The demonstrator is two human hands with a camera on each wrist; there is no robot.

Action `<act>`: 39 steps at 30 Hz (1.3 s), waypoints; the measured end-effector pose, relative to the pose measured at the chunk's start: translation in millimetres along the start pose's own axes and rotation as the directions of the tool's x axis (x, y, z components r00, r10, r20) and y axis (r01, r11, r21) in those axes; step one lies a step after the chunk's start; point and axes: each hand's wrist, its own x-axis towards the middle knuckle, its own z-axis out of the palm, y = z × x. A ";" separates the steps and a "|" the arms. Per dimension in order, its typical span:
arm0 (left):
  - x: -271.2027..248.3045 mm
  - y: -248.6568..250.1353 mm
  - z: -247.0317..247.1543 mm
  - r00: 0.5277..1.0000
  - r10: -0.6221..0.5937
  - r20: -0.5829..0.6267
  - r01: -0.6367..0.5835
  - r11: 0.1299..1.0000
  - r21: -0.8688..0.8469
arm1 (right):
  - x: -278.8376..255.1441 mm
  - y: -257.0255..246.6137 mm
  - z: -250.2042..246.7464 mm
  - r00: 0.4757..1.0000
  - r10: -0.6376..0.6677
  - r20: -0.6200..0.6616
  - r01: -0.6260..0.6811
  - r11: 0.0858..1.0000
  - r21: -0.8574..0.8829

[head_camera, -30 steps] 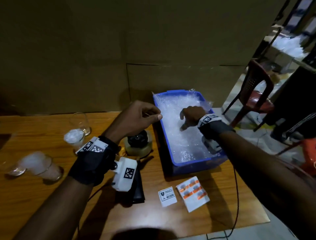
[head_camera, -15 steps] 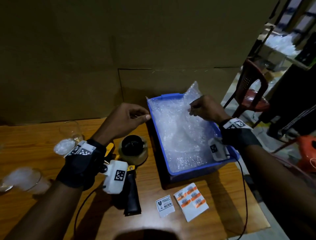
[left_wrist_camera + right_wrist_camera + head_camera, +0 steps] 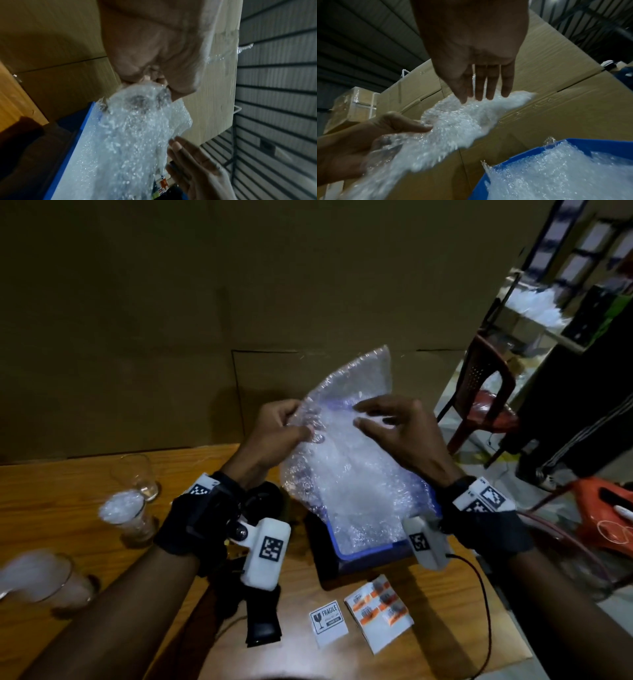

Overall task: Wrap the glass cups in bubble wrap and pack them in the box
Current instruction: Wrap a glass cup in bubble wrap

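Head: we see left hand pinch wrap above blue box; right hand spread at wrap's 3 o'clock. Cups at box's 9 o'clock.
Left wrist: thumb and fingers pinch wrap edge.
Right wrist: fingers straight, tips on wrap.

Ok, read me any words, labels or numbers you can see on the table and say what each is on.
"FRAGILE": white sticker with a glass symbol, lying on the table; its smaller lines are too blurred to read.
Orange and white label sheet: print too small to read.
Wrist camera tags: square code patterns only, no words.
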 end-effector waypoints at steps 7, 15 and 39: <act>-26.3 15.9 -34.2 0.981 -0.112 -0.160 0.023 0.881 -0.473 | -7.3 -26.9 12.9 0.943 0.332 -0.015 -0.305 0.881 0.362; -86.0 22.2 -74.6 0.973 -0.108 -0.203 0.006 0.896 -0.445 | -10.2 -89.3 59.6 0.963 0.174 0.207 -0.270 0.652 0.708; -197.6 -26.6 -302.5 0.925 -0.378 -0.041 0.327 0.845 -0.424 | -40.6 -233.7 228.4 0.987 -0.093 0.129 0.025 0.893 0.450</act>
